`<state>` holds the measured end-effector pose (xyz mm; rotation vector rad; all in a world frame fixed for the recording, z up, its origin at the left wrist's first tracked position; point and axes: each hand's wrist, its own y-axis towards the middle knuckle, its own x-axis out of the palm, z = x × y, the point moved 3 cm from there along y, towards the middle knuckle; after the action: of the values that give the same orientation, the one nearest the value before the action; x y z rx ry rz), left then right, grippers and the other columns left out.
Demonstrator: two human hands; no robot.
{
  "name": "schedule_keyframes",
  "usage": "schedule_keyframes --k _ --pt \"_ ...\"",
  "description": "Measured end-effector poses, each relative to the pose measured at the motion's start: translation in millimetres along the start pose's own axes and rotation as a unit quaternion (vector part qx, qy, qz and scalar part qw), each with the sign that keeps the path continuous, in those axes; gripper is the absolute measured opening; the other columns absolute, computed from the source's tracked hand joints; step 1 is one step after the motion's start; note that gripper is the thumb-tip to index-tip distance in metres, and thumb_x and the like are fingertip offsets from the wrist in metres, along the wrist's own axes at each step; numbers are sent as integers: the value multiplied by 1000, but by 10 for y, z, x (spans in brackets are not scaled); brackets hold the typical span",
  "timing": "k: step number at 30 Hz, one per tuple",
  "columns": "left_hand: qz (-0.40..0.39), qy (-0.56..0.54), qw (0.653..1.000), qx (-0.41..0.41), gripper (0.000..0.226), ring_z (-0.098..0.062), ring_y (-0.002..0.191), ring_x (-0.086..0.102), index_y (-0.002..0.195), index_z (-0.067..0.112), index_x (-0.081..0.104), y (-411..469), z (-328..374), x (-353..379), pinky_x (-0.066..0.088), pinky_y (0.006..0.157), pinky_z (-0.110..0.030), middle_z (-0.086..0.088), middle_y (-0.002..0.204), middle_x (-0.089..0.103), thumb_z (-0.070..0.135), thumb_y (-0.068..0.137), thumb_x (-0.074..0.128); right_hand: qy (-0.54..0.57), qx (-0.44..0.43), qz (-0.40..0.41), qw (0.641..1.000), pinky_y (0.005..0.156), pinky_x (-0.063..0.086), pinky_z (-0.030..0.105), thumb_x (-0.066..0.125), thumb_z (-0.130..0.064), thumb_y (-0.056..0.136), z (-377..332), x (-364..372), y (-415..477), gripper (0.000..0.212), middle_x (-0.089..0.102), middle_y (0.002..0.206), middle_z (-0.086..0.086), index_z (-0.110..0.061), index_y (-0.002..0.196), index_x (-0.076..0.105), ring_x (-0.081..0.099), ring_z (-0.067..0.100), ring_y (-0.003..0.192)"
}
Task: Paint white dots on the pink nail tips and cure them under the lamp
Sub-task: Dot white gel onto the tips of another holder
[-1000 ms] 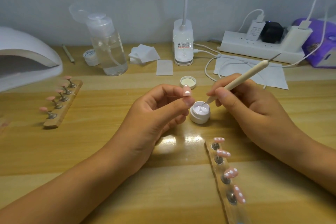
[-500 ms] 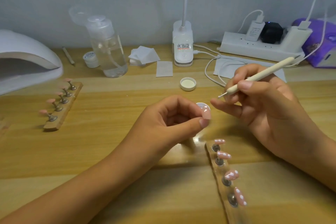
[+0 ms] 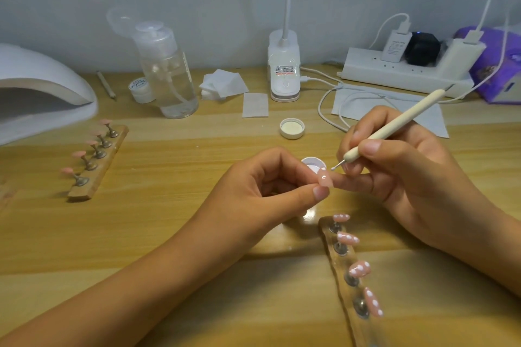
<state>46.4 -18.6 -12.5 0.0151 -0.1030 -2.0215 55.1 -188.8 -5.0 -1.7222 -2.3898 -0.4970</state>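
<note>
My left hand point(image 3: 270, 191) pinches a pink nail tip point(image 3: 324, 177) between thumb and forefinger at the table's middle. My right hand point(image 3: 394, 172) grips a cream dotting pen point(image 3: 394, 127), whose metal ball end hovers just right of the tip's top. One right finger braces against the tip. The open white gel pot point(image 3: 311, 163) sits half hidden behind the nail tip. A wooden holder point(image 3: 349, 270) at the front right carries several pink tips with white dots. Another holder point(image 3: 95, 160) at the left bears several plain pink tips. The white curing lamp point(image 3: 42, 93) stands at the far left.
The pot's lid point(image 3: 292, 128) lies behind the hands. A clear pump bottle point(image 3: 169, 73), small jar point(image 3: 141, 90), cotton wipes point(image 3: 222, 84), desk lamp base point(image 3: 283, 70), power strip point(image 3: 403, 70) with cables, paper sheet point(image 3: 389, 110) and purple pack point(image 3: 499, 65) line the back.
My right hand lifted the pen out of the gel pot and brought its tip to the nail tip. My left hand moved the nail tip right, in front of the pot.
</note>
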Motion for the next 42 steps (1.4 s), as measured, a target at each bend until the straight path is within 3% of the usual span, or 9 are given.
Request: schedule_keyframes --k 13,21,26,30,35,42 --pt "-6 3 1000 -1 11 -5 63 57 74 25 69 -3 4 1 48 61 -17 5 73 68 14 73 73 -26 -5 -10 1000 65 57 26 65 -17 72 13 2 -10 2 61 69 2 -19 72 65 62 8 64" --pt "-2 -1 1000 3 11 -4 61 57 75 24 69 1 6 -4 47 60 -15 7 70 67 14 73 73 4 -24 -12 1000 71 56 31 62 -15 75 -31 -11 16 6 57 70 0 -19 78 66 57 8 65" --pt "4 -14 1000 4 10 -5 61 57 77 22 70 2 7 -24 47 61 -16 9 69 66 17 73 77 16 -26 48 998 74 54 25 59 -15 81 -46 -156 91 13 55 70 -5 -25 81 67 54 6 69" --pt "45 -57 997 -11 10 -7 63 57 72 27 70 24 3 -80 49 62 -18 7 69 65 20 71 77 -154 -75 108 979 78 52 21 54 -22 90 -40 -213 85 20 64 78 -7 -26 81 72 58 4 75" --pt "79 -110 990 -24 7 -5 64 60 68 28 71 36 29 -107 51 62 -15 7 70 65 21 72 71 -356 -101 28 929 71 43 12 49 -29 94 -4 -25 11 22 62 81 -11 -13 89 63 56 5 76" --pt "75 -98 992 -27 7 -4 65 60 70 29 71 34 27 -108 50 63 -15 8 71 65 22 73 71 -442 -121 -6 889 68 38 13 47 -32 98 10 22 15 18 55 82 -13 -20 89 57 51 14 76"
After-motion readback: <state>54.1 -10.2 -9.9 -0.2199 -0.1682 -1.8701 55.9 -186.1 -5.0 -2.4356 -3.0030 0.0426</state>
